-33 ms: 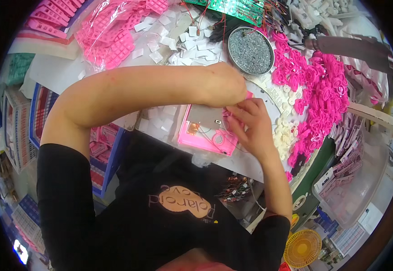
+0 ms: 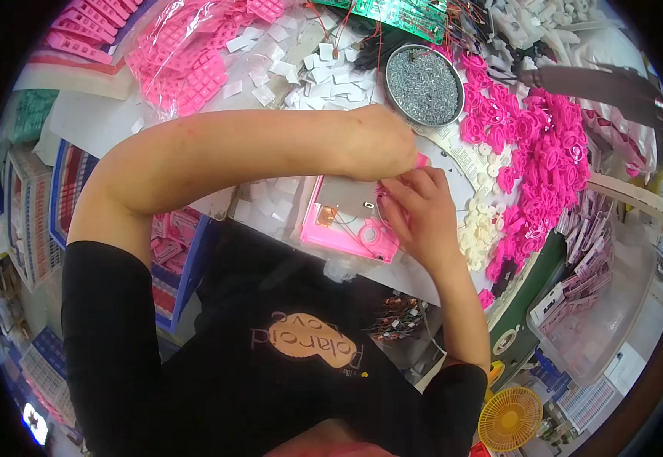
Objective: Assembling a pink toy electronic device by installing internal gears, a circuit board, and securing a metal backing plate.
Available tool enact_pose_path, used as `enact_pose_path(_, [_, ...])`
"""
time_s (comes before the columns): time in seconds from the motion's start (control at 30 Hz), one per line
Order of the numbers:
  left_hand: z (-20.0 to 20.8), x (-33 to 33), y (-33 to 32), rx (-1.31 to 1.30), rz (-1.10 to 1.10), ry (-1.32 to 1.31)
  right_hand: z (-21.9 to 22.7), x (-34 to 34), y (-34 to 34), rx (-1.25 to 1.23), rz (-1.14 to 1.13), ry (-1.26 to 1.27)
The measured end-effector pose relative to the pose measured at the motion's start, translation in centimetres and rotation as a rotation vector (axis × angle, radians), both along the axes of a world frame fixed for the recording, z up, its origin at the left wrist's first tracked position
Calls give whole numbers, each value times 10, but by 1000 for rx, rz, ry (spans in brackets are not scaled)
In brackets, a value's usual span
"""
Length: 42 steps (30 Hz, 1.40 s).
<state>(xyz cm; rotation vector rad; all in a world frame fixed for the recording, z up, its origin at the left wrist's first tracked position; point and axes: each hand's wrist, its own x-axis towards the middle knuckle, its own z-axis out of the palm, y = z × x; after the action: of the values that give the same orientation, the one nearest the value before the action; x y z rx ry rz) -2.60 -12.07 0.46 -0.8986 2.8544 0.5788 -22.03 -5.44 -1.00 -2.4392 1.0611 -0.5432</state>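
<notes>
A pink plastic casing (image 2: pixel 389 247) lies on the worktable in front of me, with a grey plate, a small copper-coloured part and thin wires inside it. Across its far edge bends my left hand (image 2: pixel 385 145); its fingers are hidden beneath the wrist and back of the hand. My right hand (image 2: pixel 429 212) is at the casing's right side, thumb and fingertips closed together over the edge of the grey plate. Something small and pinkish shows at those fingertips, too small to name. Just beyond the hands stands a round metal dish (image 2: pixel 424 85) full of small silver screws.
Pink plastic rings (image 2: pixel 545 167) and cream round parts (image 2: pixel 480 225) are heaped at the right. White square pieces (image 2: pixel 331 87) and bagged pink keypads (image 2: pixel 187 61) lie at the back left. Green circuit boards (image 2: pixel 392 15) are at the far edge. A metal arm (image 2: pixel 598 85) juts in.
My right hand and forearm have shifted very slightly to the left, with the fingers still at the casing. My left hand stays in place.
</notes>
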Motion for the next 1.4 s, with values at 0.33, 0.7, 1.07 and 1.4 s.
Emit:
enact_pose_path(0.33, [-14, 7, 7, 66, 126, 228, 4, 14, 9, -49, -78, 124])
enact_pose_path(0.7, [-20, 90, 212, 758, 202, 359, 24, -29, 147, 861, 37, -22])
enact_pose_path(1.07, [-23, 97, 247, 832, 422, 361, 4, -18, 202, 792, -45, -9])
enact_pose_path(1.4, [-2, 89, 242, 1230, 554, 562, 2, -12, 203, 875, 34, -64])
